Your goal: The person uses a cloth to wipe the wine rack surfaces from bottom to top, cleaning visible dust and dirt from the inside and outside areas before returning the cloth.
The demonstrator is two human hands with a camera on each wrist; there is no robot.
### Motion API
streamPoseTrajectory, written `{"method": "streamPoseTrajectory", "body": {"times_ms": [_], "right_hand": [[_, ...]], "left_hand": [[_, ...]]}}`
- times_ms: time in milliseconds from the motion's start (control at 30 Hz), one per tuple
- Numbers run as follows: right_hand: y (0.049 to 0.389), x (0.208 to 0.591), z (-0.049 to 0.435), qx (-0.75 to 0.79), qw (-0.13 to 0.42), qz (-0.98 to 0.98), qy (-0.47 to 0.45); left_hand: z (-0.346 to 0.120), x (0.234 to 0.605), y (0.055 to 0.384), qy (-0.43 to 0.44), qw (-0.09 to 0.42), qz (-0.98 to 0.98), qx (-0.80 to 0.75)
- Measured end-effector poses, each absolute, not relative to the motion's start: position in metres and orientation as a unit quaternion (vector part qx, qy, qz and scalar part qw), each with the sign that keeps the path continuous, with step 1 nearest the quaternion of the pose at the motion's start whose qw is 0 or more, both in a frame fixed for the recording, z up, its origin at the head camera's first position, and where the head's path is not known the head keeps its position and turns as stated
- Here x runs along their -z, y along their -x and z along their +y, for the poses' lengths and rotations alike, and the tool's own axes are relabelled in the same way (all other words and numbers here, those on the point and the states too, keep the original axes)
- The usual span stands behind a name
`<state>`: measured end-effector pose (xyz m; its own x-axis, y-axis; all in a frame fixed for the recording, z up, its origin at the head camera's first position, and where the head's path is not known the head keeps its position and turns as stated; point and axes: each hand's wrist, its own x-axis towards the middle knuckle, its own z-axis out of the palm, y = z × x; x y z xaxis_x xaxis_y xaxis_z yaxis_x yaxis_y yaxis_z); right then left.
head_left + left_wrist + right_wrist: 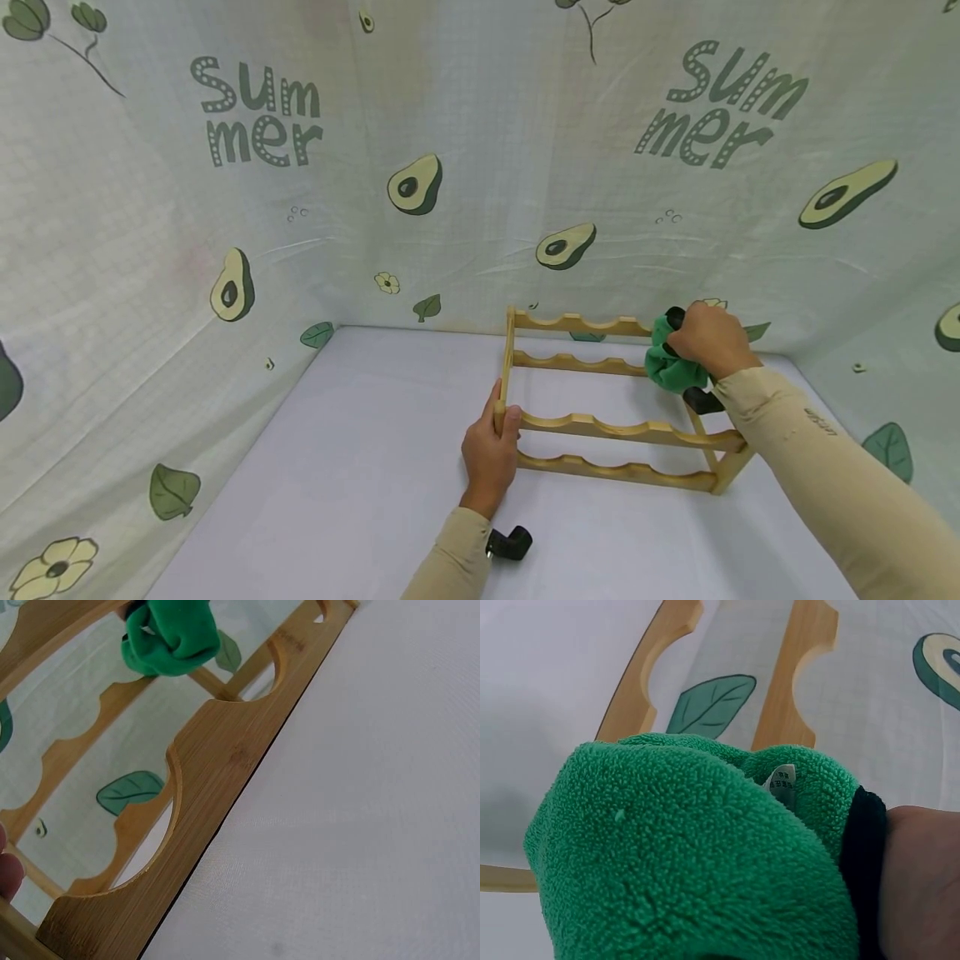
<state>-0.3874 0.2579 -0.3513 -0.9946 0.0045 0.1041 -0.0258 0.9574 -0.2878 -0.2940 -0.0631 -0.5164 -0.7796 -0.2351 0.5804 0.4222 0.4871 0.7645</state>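
Observation:
A light wooden rack with scalloped rails, like a wine rack, stands on the white table. My left hand grips its near left post, thumb on one side and fingers on the other; only fingertips show in the left wrist view. At the far right end, my right hand holds a bunched green cloth against the rack. Close up in the right wrist view, the fluffy cloth has a dark edge and a small white label. It hides the rack's far right corner.
White table surface extends left and in front of the rack. A pale curtain printed with avocados and leaves hangs behind and along both sides, close to the rack's back. Black wrist-worn devices sit at both wrists.

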Motion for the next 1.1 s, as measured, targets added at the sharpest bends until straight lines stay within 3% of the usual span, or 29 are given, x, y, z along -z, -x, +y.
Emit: {"method": "streamPoseTrajectory", "body": {"times_ms": [233,867,1100], "right_hand": [[0.393,0.354,0.251,-0.162,0.034,-0.986,-0.014],[0.397,0.369,0.224,-0.214,0.087,-0.973,-0.028],[0.399,0.37,0.216,-0.229,0.082,-0.969,-0.043]], "left_hand": [[-0.065,0.515,0.295,0.055,0.326,-0.795,0.508],[-0.061,0.513,0.295,0.049,0.316,-0.792,0.521],[-0.061,0.513,0.294,0.041,0.308,-0.794,0.523]]}}
